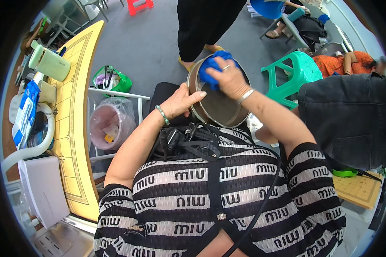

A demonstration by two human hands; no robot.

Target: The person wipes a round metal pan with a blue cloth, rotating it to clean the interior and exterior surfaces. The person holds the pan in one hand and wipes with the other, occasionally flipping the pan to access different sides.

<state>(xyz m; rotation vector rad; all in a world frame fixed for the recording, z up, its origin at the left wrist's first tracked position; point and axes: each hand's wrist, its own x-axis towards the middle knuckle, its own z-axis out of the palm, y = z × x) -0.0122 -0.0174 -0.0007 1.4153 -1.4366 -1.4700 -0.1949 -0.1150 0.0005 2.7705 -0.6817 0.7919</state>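
A round metal pan (218,109) with a brown inner wall rests tilted at my lap. My left hand (183,100), with a green bead bracelet at the wrist, grips the near left rim, thumb over the edge. Inside the pan, toward its far side, my right hand (226,77) presses a crumpled blue cloth (209,69) against the surface. A ring and a silver bangle are on that hand and wrist. The fingertips are partly sunk in the cloth. What the pan rests on is mostly hidden.
A yellow patterned table (80,128) at the left bears a green pitcher (53,62) and wipes. Beside it stand a lined bin (106,125) and a green bag (122,82). A person in black trousers (206,25) stands ahead; another person (350,119) is close right, near a green stool (296,74).
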